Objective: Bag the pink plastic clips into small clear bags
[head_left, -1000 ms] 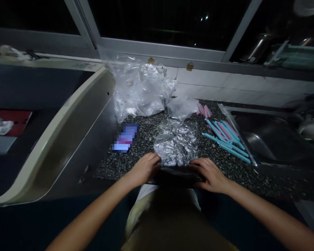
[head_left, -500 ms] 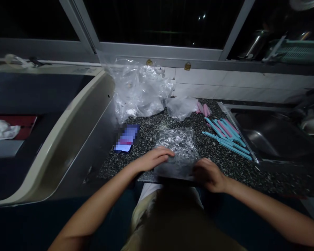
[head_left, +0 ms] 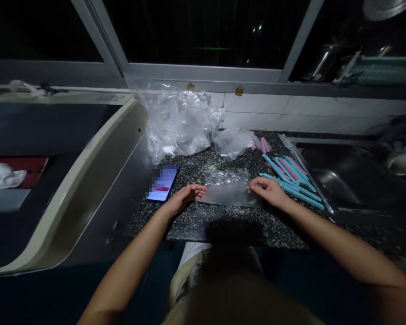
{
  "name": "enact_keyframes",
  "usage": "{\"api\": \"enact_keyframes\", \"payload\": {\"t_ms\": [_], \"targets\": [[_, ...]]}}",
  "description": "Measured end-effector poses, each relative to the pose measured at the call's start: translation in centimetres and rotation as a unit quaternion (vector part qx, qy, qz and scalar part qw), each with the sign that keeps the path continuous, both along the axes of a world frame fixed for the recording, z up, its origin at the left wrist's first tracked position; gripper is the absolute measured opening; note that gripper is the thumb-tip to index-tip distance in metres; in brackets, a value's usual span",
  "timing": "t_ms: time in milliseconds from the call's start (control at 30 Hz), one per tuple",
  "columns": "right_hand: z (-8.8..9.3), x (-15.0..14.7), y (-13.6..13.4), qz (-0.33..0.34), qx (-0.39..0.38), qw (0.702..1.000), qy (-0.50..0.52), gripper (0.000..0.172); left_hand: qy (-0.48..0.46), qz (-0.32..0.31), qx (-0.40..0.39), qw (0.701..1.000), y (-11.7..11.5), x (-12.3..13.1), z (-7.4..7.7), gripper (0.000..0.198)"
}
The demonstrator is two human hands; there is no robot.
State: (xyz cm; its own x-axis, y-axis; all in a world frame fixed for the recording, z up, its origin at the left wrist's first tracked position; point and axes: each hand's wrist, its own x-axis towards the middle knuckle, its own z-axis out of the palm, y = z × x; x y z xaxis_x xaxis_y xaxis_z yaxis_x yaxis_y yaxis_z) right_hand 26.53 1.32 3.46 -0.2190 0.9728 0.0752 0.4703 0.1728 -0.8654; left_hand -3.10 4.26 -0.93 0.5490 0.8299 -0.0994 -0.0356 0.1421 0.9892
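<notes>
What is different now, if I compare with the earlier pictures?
The near edge of the plastic sheet has moved forward, baring more counter. Both hands moved forward too: the left hand is at its left edge, the right hand pinches its right side. The phone, sticks and piled bags stayed in place.

Right grip (head_left: 269, 191) pinches opposite left grip (head_left: 183, 198) (fingers (head_left: 197, 187) loosely bent).
</notes>
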Motion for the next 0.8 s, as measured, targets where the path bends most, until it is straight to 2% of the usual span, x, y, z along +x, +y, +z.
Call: {"api": "enact_keyframes", "payload": {"t_ms": [133,233,300,433,533,667,733,800], "targets": [[-0.4,-0.5,4.0,-0.052,-0.071,0.995,0.036,0.030,0.059,0.108,0.032,0.992,0.4,1.4,-0.3,0.048],[-1.1,-0.6,6.5,-0.083,-0.062,0.994,-0.022,0.025,0.101,0.172,0.029,0.979,1.0,2.7,0.0,0.029],[-1.6,-0.7,7.8,-0.098,-0.046,0.989,-0.101,0.022,0.144,0.204,0.037,0.968,1.4,3.2,-0.1,0.018],[-2.5,-1.1,9.1,-0.116,-0.035,0.953,-0.276,0.016,0.270,0.191,0.084,0.940,1.6,3.6,-0.6,0.009],[-2.9,-1.7,9.2,-0.123,-0.043,0.939,-0.318,0.011,0.375,0.160,0.118,0.906,1.4,3.7,-0.7,0.009],[-2.6,-1.6,8.8,-0.137,-0.040,0.921,-0.363,0.015,0.498,0.127,0.148,0.845,0.8,3.6,0.3,0.011],[-1.9,-1.1,8.4,-0.154,0.003,0.906,-0.395,0.019,0.533,0.114,0.158,0.823,0.6,3.4,1.0,0.019],[-1.1,-0.5,7.7,-0.160,0.096,0.891,-0.413,0.020,0.546,0.132,0.190,0.805,0.3,3.2,1.7,0.030]]}}
